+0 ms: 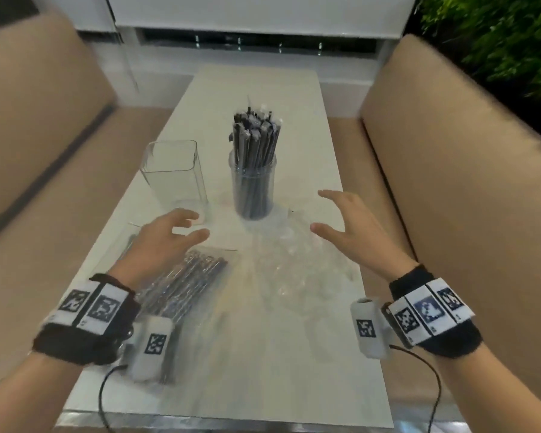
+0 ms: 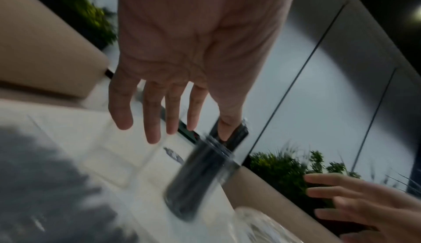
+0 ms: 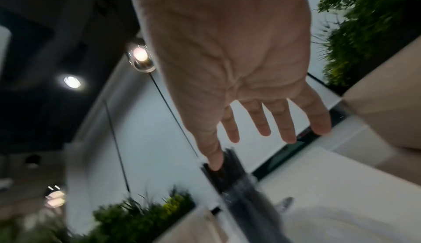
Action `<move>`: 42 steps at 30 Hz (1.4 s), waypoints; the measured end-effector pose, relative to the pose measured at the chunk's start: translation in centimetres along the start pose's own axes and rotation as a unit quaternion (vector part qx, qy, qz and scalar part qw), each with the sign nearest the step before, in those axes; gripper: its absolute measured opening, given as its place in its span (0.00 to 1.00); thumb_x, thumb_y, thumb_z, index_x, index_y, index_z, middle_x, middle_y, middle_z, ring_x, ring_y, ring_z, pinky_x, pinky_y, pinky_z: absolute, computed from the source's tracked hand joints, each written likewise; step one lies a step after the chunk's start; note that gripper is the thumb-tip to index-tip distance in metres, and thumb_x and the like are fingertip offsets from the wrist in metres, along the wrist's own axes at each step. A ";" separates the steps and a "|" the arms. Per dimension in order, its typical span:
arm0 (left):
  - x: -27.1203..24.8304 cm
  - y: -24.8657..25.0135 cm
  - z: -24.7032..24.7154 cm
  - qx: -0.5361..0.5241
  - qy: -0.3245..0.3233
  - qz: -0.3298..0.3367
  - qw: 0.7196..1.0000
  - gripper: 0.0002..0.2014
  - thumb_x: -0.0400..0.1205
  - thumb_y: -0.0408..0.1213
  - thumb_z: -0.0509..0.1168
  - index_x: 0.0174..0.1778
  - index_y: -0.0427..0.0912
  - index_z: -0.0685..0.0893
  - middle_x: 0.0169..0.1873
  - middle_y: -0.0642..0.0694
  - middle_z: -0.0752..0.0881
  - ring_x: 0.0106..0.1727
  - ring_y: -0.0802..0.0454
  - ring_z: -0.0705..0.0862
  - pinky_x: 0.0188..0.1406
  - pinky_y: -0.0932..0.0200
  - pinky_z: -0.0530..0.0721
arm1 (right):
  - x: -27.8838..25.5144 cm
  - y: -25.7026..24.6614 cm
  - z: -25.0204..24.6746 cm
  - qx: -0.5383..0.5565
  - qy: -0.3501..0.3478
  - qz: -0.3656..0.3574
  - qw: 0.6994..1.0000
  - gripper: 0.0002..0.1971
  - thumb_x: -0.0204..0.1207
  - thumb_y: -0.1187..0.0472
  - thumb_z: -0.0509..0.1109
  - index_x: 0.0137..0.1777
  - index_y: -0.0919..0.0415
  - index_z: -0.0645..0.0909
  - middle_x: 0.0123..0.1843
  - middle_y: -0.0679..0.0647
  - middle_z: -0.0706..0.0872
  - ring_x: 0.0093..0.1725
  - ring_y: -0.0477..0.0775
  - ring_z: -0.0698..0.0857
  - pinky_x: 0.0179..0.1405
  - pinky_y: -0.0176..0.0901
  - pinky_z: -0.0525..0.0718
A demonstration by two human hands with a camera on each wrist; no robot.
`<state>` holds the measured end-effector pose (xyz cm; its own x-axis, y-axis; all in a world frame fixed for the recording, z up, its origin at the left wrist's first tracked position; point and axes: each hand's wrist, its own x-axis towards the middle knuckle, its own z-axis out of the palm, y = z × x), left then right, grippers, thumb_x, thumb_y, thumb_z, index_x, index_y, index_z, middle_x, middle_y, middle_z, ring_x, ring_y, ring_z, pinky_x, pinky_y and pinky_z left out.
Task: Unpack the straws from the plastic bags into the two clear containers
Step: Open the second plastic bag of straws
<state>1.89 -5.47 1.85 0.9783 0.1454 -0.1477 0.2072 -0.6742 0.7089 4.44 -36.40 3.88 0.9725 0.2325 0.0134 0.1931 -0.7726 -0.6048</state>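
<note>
A round clear container (image 1: 253,189) packed with dark straws (image 1: 256,132) stands mid-table; it appears blurred in the left wrist view (image 2: 200,180) and the right wrist view (image 3: 237,189). An empty square clear container (image 1: 175,173) stands to its left. A plastic bag of dark straws (image 1: 181,282) lies under my left wrist. An empty crumpled clear bag (image 1: 297,270) lies in front of the round container. My left hand (image 1: 169,235) hovers open above the full bag. My right hand (image 1: 341,223) hovers open above the crumpled bag. Neither hand holds anything.
The white table (image 1: 263,354) is narrow, with beige sofa cushions on the left (image 1: 38,120) and right (image 1: 469,182). A window ledge (image 1: 256,42) lies beyond the far end. Green plants (image 1: 506,35) fill the upper right.
</note>
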 end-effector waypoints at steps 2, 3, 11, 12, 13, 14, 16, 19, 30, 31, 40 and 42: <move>-0.4 -2.1 -3.6 0.019 0.008 -0.003 1.000 0.15 0.81 0.49 0.69 0.63 0.54 0.81 0.58 0.49 0.84 0.46 0.53 0.87 0.35 0.62 0.82 | -0.3 -3.5 -0.3 0.016 0.026 -0.050 0.998 0.23 0.81 0.53 0.69 0.75 0.50 0.73 0.74 0.50 0.74 0.70 0.48 0.76 0.58 0.28 0.71; -0.4 -3.3 -5.2 0.022 0.007 -0.004 1.000 0.13 0.81 0.47 0.69 0.61 0.52 0.82 0.57 0.47 0.84 0.45 0.49 0.87 0.35 0.64 0.83 | -0.4 -5.3 0.0 0.030 0.026 -0.071 0.997 0.19 0.81 0.54 0.69 0.72 0.50 0.76 0.70 0.49 0.77 0.66 0.48 0.79 0.55 0.26 0.73; 3.0 -14.9 -10.5 0.051 -0.038 -0.081 0.995 0.27 0.80 0.48 0.70 0.73 0.39 0.75 0.69 0.33 0.79 0.66 0.38 0.80 0.66 0.44 0.79 | 2.9 -14.6 12.7 0.044 -0.081 -0.063 0.994 0.22 0.80 0.52 0.68 0.74 0.51 0.72 0.71 0.53 0.75 0.69 0.51 0.74 0.60 0.37 0.69; 3.3 -16.0 -10.2 0.056 -0.064 -0.097 0.992 0.31 0.80 0.51 0.69 0.76 0.40 0.71 0.72 0.33 0.76 0.69 0.38 0.78 0.68 0.44 0.77 | 4.0 -14.7 15.1 0.041 -0.087 -0.020 0.995 0.26 0.80 0.51 0.68 0.76 0.52 0.69 0.74 0.57 0.71 0.73 0.56 0.72 0.64 0.41 0.69; 3.5 -16.8 -9.8 0.055 -0.093 -0.109 0.988 0.35 0.79 0.53 0.70 0.79 0.41 0.67 0.75 0.33 0.73 0.72 0.38 0.76 0.70 0.44 0.76 | 5.1 -14.7 17.5 0.033 -0.095 0.032 0.994 0.29 0.79 0.51 0.67 0.79 0.52 0.65 0.76 0.61 0.68 0.75 0.63 0.69 0.70 0.49 0.71; 3.6 -17.2 -9.3 0.049 -0.122 -0.117 0.984 0.39 0.78 0.54 0.70 0.81 0.40 0.63 0.77 0.33 0.70 0.74 0.37 0.74 0.72 0.43 0.75 | 6.0 -14.5 19.6 0.015 -0.109 0.083 0.990 0.32 0.79 0.49 0.67 0.81 0.53 0.60 0.77 0.64 0.65 0.76 0.68 0.68 0.73 0.58 0.70; 3.7 -17.9 -8.4 0.064 -0.160 -0.113 0.979 0.45 0.77 0.55 0.71 0.83 0.37 0.58 0.79 0.33 0.68 0.76 0.37 0.73 0.73 0.45 0.74 | 7.0 -14.4 23.2 -0.039 -0.137 0.154 0.978 0.39 0.76 0.45 0.68 0.83 0.52 0.54 0.78 0.65 0.64 0.76 0.72 0.67 0.73 0.68 0.69; 4.2 -18.8 -6.4 0.063 -0.150 -0.098 0.982 0.41 0.76 0.52 0.73 0.78 0.33 0.65 0.72 0.34 0.78 0.68 0.39 0.80 0.67 0.49 0.79 | 6.9 -14.2 25.3 -0.070 -0.124 0.185 0.972 0.42 0.74 0.38 0.69 0.82 0.53 0.55 0.77 0.65 0.69 0.76 0.69 0.68 0.72 0.67 0.69; 5.1 -15.6 -11.0 -0.119 -0.008 0.001 0.993 0.03 0.80 0.27 0.63 0.46 0.31 0.79 0.38 0.42 0.80 0.39 0.47 0.78 0.36 0.63 0.77 | 3.5 -17.8 18.0 0.090 -0.104 0.080 0.987 0.24 0.72 0.40 0.74 0.66 0.47 0.82 0.56 0.55 0.86 0.51 0.52 0.86 0.49 0.46 0.85; 4.6 -14.2 -12.3 -0.140 -0.002 0.024 0.990 0.05 0.80 0.24 0.61 0.49 0.30 0.79 0.39 0.42 0.81 0.38 0.49 0.78 0.34 0.69 0.76 | 3.1 -18.7 16.7 0.107 -0.102 0.049 0.988 0.25 0.73 0.42 0.74 0.70 0.45 0.78 0.59 0.55 0.83 0.51 0.51 0.85 0.44 0.38 0.84; -0.6 -5.4 -17.1 -0.066 -0.037 0.201 0.977 0.11 0.71 0.34 0.60 0.46 0.40 0.82 0.42 0.41 0.88 0.47 0.52 0.86 0.51 0.45 0.82 | 1.3 -25.7 12.3 0.311 0.054 -0.134 0.939 0.14 0.77 0.64 0.71 0.60 0.50 0.83 0.36 0.61 0.86 0.38 0.70 0.86 0.42 0.65 0.85; -1.1 -5.0 -16.4 -0.057 0.000 0.206 0.977 0.06 0.78 0.29 0.61 0.45 0.42 0.81 0.42 0.54 0.84 0.43 0.70 0.81 0.48 0.59 0.78 | 1.1 -26.4 12.6 0.337 0.071 -0.139 0.929 0.14 0.76 0.67 0.70 0.58 0.51 0.84 0.38 0.72 0.85 0.36 0.77 0.84 0.40 0.69 0.83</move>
<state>-0.23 9.62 9.82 0.9785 -0.1218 0.1664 -0.2062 -0.5908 0.7800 -1.25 -8.28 9.83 0.9142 0.2505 0.3187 0.3597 -0.1387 -0.9227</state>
